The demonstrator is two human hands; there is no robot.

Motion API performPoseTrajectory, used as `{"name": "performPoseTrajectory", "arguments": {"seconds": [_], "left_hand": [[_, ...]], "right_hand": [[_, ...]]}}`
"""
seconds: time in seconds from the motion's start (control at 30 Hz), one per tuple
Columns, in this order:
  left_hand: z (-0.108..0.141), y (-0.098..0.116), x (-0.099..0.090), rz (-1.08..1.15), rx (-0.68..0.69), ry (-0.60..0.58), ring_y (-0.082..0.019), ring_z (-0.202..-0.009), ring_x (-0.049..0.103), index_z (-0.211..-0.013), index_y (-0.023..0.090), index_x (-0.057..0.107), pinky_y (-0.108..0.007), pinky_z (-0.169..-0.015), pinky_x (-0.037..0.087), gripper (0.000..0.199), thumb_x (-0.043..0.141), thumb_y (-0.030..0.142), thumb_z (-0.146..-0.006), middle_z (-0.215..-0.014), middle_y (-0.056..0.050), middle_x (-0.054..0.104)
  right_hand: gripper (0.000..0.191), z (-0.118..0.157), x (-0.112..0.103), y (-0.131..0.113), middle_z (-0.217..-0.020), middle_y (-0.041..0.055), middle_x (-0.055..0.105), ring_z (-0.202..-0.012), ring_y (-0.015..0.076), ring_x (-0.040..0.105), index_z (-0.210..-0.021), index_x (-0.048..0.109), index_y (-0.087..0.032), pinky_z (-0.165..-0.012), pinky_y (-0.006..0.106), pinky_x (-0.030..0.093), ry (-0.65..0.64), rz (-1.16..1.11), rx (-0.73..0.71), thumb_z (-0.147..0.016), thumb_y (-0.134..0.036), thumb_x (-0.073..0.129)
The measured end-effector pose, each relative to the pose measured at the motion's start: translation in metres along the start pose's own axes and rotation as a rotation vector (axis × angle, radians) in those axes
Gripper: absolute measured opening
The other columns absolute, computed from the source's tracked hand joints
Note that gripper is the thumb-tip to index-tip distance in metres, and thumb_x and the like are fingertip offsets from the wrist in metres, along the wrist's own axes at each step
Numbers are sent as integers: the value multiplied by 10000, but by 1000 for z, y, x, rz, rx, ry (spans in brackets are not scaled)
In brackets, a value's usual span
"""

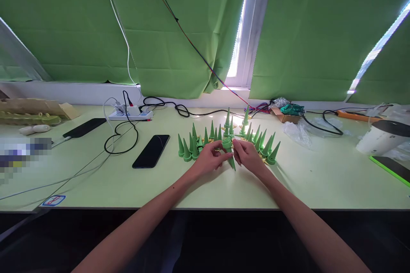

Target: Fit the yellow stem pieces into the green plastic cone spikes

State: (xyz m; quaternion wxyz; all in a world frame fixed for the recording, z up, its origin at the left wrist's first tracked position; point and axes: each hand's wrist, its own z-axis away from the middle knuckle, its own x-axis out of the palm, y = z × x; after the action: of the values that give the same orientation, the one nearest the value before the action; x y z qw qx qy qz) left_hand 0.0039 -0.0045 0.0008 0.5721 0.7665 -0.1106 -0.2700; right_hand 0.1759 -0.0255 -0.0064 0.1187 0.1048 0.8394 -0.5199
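Observation:
A green cone [226, 143] is held upside down over the table, its round open base up and its point slanting down toward me. My left hand [209, 158] grips it between thumb and fingers. At the cone's right rim, my right hand [249, 156] is closed in a pinch; whatever lies between those fingertips is too small to make out. Behind and beside both hands stand many green cones, a left group [187, 151] and a right group [266, 149], mostly point up. Small yellowish pieces [250, 138] show among them.
A black phone [150, 151] lies left of the cones, with a power strip [130, 113] and looping cables behind it. Plastic bags [296, 132] and a small cardboard box [285, 115] are at back right. A white cup [382, 136] lies farther right.

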Motion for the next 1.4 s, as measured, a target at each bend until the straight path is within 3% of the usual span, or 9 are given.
{"name": "performPoseTrajectory", "arguments": {"seconds": [0.2, 0.57, 0.73, 0.97, 1.1, 1.4], "left_hand": [[-1, -2, 3, -68, 5, 84, -87, -422, 422, -873, 183, 531, -229, -440, 315, 383, 748, 455, -711, -498, 84, 430], [2, 10, 4, -43, 1, 128, -76, -452, 451, -882, 192, 518, -215, -462, 353, 376, 714, 485, -748, -600, 62, 491], [-2, 5, 3, 115, -48, 45, -81, -428, 452, -800, 173, 540, -217, -435, 353, 380, 595, 547, -841, -549, 42, 488], [-9, -1, 1, 384, -257, -56, -98, -443, 505, -754, 127, 586, -220, -396, 383, 586, 442, 684, -867, -612, -41, 576], [-8, 0, -1, 421, -244, -108, -92, -474, 531, -793, 120, 606, -224, -393, 391, 602, 461, 702, -847, -784, -67, 619], [-3, 7, 0, 399, -167, -97, -82, -492, 532, -826, 145, 578, -218, -405, 380, 485, 536, 628, -846, -798, -42, 608]], "right_hand": [[589, 0, 0, -1, -376, -26, 423, -382, 111, 411, -488, 392, -224, -489, 278, 368, 23, 24, 20, -961, -576, 385], [520, 1, -1, -8, -449, -40, 429, -405, 102, 400, -582, 415, -216, -476, 269, 354, 50, 2, -33, -970, -560, 381], [501, 3, -2, -8, -488, -37, 454, -406, 94, 412, -610, 433, -212, -449, 257, 343, 62, -20, -40, -963, -566, 396], [457, 2, -1, -4, -524, -34, 498, -404, 93, 423, -651, 448, -215, -450, 254, 355, -40, -44, -51, -972, -537, 399], [463, 2, -1, -4, -519, -36, 509, -418, 104, 443, -649, 418, -225, -482, 263, 394, -80, -19, -32, -965, -562, 390], [437, 2, -2, -3, -526, -43, 505, -407, 107, 438, -682, 411, -233, -462, 269, 376, -87, -21, -48, -968, -562, 382]]}}
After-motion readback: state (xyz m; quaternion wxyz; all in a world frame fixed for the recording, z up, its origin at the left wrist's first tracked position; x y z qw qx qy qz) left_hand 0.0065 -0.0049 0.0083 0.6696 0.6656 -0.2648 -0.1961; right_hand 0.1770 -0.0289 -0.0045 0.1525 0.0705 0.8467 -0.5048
